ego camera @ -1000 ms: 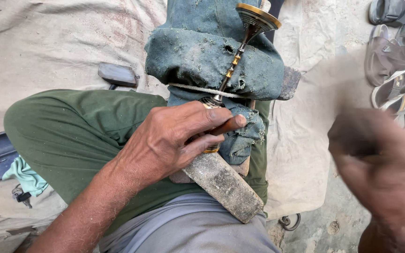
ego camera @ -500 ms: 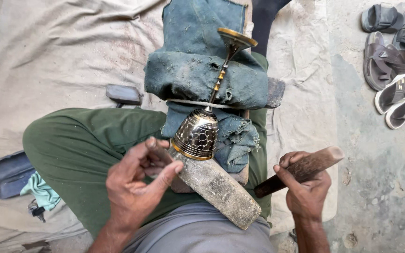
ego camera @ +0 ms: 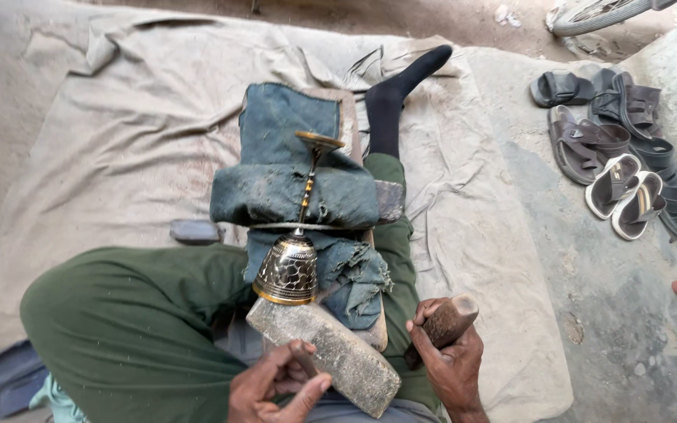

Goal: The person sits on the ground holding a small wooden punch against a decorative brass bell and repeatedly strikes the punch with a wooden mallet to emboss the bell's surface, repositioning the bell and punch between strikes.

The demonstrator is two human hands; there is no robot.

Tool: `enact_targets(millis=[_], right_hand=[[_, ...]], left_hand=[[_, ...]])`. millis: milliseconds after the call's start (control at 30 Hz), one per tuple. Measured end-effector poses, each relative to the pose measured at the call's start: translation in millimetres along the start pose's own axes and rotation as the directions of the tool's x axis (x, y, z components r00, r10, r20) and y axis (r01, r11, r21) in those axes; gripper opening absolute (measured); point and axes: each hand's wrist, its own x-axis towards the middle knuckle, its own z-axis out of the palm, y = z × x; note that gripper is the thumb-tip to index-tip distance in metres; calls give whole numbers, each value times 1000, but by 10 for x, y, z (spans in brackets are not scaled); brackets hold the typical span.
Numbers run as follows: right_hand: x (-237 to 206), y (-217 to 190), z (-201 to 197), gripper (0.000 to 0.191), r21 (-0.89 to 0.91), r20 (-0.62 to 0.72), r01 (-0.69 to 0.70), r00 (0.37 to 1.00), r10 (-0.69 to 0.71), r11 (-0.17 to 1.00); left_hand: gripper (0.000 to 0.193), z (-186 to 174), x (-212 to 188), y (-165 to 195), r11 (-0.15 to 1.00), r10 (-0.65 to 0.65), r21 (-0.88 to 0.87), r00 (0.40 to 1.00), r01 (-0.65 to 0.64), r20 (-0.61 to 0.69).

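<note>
A brass goblet (ego camera: 290,266) with a dark patterned bowl lies on a worn blue cloth pad (ego camera: 291,184) over my outstretched leg, stem pointing away, held down by a thin cord. A grey stone block (ego camera: 331,352) lies just below its bowl. My left hand (ego camera: 276,388) is at the bottom edge, against the block's near side, with its fingers pinched on a small dark tool (ego camera: 304,363). To the right of the block, my right hand (ego camera: 452,364) grips a wooden mallet (ego camera: 447,323), its head angled up and to the right. Neither hand touches the goblet.
I sit on a beige ground sheet (ego camera: 119,125) in green trousers (ego camera: 135,321) and a black sock (ego camera: 401,90). Several sandals (ego camera: 617,149) lie on the concrete at the right. A small dark flat object (ego camera: 194,230) rests left of the pad. Dark shoes (ego camera: 9,376) are at bottom left.
My left hand has come off the goblet's bowl and drawn back to the stone block. My right hand, blurred a second ago, now holds the mallet still beside the block.
</note>
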Motion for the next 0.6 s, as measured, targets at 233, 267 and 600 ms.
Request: enact_targets(millis=[233,267,600], right_hand=[[17,171,6,36,94,-31,-35,999,38,995],[23,216,7,36,93,-30,-30,999,33,995],[153,734,-1,39,158,20,2,1000,-6,987]], left_hand=[[41,136,84,-529,910,328,186,918,-370,222],[33,155,85,-612,889,304,280,924,-363,232],[36,115,211,-1034,924,74,360,983,-131,168]])
